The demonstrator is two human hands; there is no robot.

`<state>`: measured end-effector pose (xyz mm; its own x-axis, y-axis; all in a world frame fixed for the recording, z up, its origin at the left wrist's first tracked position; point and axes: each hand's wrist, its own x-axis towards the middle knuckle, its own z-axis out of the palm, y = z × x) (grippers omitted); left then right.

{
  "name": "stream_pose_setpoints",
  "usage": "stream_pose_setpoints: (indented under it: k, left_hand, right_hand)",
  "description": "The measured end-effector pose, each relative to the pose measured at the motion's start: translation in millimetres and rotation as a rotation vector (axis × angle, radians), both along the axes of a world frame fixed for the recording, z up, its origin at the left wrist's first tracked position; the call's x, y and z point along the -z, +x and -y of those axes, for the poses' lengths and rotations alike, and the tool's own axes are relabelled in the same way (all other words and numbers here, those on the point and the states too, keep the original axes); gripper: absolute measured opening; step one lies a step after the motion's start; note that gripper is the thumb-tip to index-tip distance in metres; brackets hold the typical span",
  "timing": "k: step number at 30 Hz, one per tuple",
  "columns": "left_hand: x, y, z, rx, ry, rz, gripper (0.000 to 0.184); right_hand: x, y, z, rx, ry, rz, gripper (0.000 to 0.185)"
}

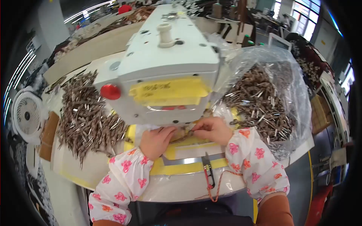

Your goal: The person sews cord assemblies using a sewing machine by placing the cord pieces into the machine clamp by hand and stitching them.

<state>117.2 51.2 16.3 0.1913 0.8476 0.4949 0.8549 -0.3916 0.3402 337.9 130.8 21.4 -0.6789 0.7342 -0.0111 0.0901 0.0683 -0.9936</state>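
Under the head of a white sewing machine (pixel 169 62), a thin brown cord (pixel 179 140) lies across the work area. My left hand (pixel 156 142) is at its left end, fingers together and pressed down on it. My right hand (pixel 213 130) pinches the other end between thumb and fingers, close to the needle area. The needle and part of the cord are hidden by the machine head and my fingers. Nearer to me, thread snips (pixel 207 171) with dark blades and red on the handle lie on the table, tied to an orange string (pixel 222 177).
A heap of brown cord pieces with shiny tips (pixel 85 116) lies at left. More fill a clear plastic bag (pixel 298 101) at right. Yellow tape (pixel 177 168) edges a metal strip. A white fan (pixel 27 113) stands far left, beside a cardboard piece (pixel 49 135).
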Motion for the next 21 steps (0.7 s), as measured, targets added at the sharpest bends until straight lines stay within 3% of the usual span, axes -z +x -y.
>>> stream_pose_setpoints:
  k: [3, 6, 10, 14, 16, 20, 21]
  left_hand:
    - [-5, 3, 1, 0.130, 0.086, 0.083, 0.017]
    - [-8, 4, 5, 0.241, 0.119, 0.053, 0.027]
    - [-1, 7, 3, 0.330, 0.064, 0.100, 0.022]
    - [-5, 7, 7, 0.244, 0.074, -0.041, 0.021]
    - [-2, 1, 8, 0.179, -0.119, -0.125, 0.030]
    - [-9, 4, 7, 0.180, -0.172, -0.303, 0.032]
    - [-4, 5, 0, 0.226, 0.003, -0.201, 0.027]
  right_hand:
    - [17, -8, -4, -0.005, 0.403, -0.035, 0.018]
    - [19, -17, 1, 0.022, 0.441, -0.032, 0.017]
    - [16, -25, 7, 0.062, 0.529, -0.094, 0.013]
    - [12, -26, 12, 0.064, 0.488, -0.087, 0.013]
    - [11, -25, 16, 0.086, 0.422, -0.086, 0.016]
    - [22, -28, 10, 0.072, 0.491, -0.066, 0.020]
    - [24, -27, 10, 0.104, 0.542, -0.080, 0.020]
